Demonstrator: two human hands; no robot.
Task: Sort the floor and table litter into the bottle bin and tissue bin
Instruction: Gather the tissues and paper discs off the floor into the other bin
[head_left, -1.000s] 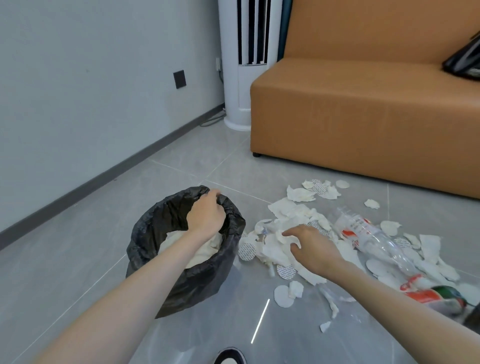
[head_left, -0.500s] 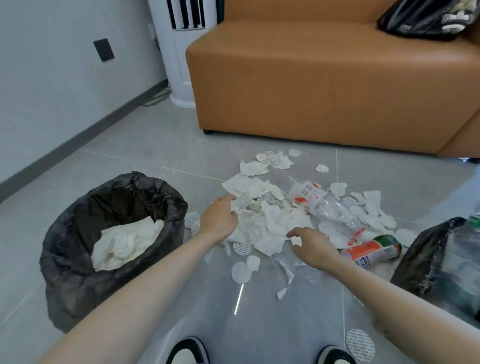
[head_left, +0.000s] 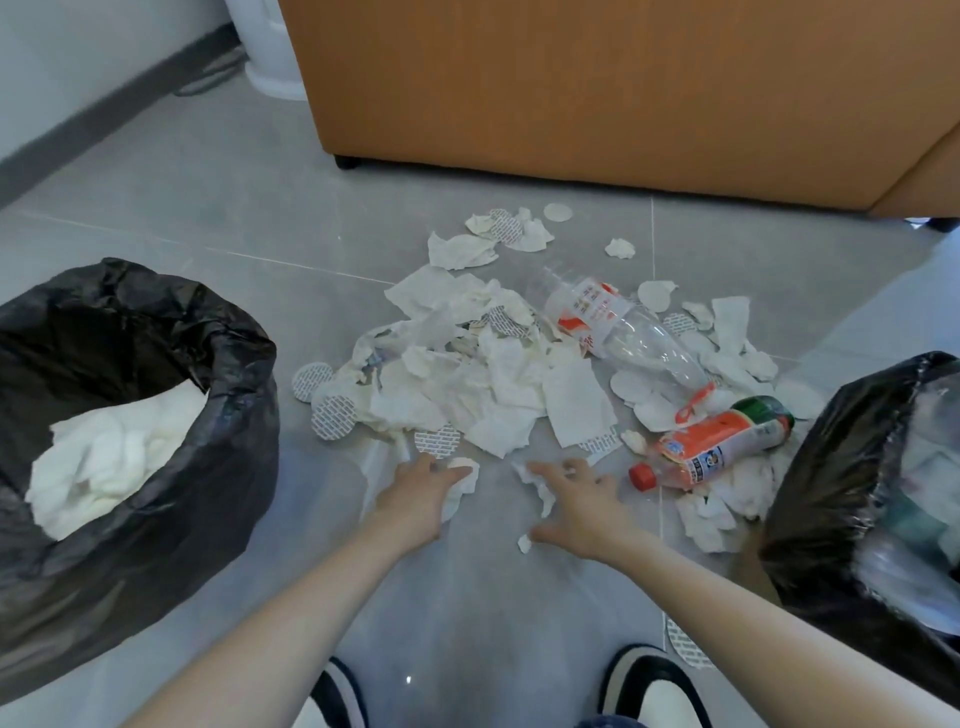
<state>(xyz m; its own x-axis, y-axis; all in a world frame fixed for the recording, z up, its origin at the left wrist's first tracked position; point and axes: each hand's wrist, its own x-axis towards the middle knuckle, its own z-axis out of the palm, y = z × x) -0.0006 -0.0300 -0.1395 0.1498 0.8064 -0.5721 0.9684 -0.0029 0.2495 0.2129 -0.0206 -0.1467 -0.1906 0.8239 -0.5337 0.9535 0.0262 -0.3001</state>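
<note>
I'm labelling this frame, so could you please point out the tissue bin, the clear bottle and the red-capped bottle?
tissue bin (head_left: 228, 426): head view, black liner on its right wall.
clear bottle (head_left: 644, 340): head view, transparent middle of its body.
red-capped bottle (head_left: 722, 441): head view, orange label.

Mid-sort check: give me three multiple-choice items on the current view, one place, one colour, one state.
1. The black-lined bin holding white tissue stands: A) at the person's left B) at their right C) on a table.
2. The cap of the orange-labelled plastic bottle is: A) green B) red C) blue.
3. The right hand is: A) gripping a bottle B) spread open over the floor C) inside a bin.
1A: it fills the view's left edge. 2B: the cap shows red. 3B: it lies splayed beside tissue scraps.
</note>
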